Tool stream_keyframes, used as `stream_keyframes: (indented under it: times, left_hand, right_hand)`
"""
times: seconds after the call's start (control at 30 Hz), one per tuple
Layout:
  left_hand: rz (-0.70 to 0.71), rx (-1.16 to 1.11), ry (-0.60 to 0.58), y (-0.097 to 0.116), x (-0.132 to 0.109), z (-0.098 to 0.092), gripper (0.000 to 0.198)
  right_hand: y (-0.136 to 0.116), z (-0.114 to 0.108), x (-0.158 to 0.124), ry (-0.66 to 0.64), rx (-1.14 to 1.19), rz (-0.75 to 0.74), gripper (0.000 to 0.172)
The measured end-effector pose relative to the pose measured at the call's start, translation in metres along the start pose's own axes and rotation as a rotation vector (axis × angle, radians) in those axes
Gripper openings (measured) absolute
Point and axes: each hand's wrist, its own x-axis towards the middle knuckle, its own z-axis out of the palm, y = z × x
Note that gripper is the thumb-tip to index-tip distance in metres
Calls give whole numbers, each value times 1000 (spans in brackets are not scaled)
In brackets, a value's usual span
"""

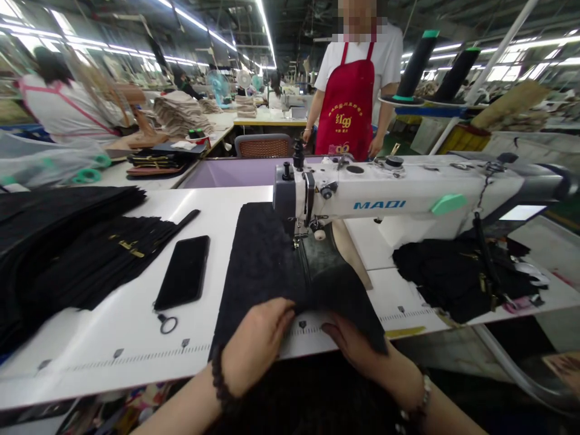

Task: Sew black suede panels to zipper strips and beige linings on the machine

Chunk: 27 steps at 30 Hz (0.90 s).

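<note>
Black fabric [265,260] under sewing machine [389,184], left hand [257,338] and right hand [360,347] against it, grip unclear

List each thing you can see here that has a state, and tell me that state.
Black material, spread out, partly under the sewing machine
Sewing machine, display lit; running or stopped cannot be told
Left hand, resting on the material
Right hand, touching the material, grip unclear
Phone, lying flat, screen dark
Black pieces at left, stacked
Thread cones, wound
Ceiling lights, lit
</note>
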Motion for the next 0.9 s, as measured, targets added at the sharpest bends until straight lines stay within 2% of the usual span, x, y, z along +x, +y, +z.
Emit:
stream_keyframes:
  times: [0.03,0.07,0.13,0.2,0.27,0.4,0.47,0.57,0.9]
  left_hand:
    - [-134,-47,70,0,6,-11,32]
    - [-211,-92,128,0,12,-21,32]
    - [-263,-178,230,0,22,-34,30]
    - [-250,-236,281,2,27,-39,28]
    - [-238,-252,278,6,29,-39,27]
    - [-220,-230,187,14,28,-36,30]
    - [-230,-213,193,15,28,-36,34]
    - [-235,-200,218,12,30,-36,26]
    - [-189,-237,185,8,32,-40,22]
  right_hand:
    - [-4,-1,2,-59,-4,-17,44]
    - [-7,-2,5,-132,-12,-24,43]
    - [-11,-3,13,-276,-38,-2,43]
    - [-13,-2,19,-357,-47,38,41]
    - [-12,-1,19,-375,-37,51,39]
    - [-9,3,15,-380,6,15,40]
    - [-7,4,14,-416,57,-29,41]
    - [-5,5,16,-448,106,-40,41]
    - [-5,-1,24,-501,80,-70,40]
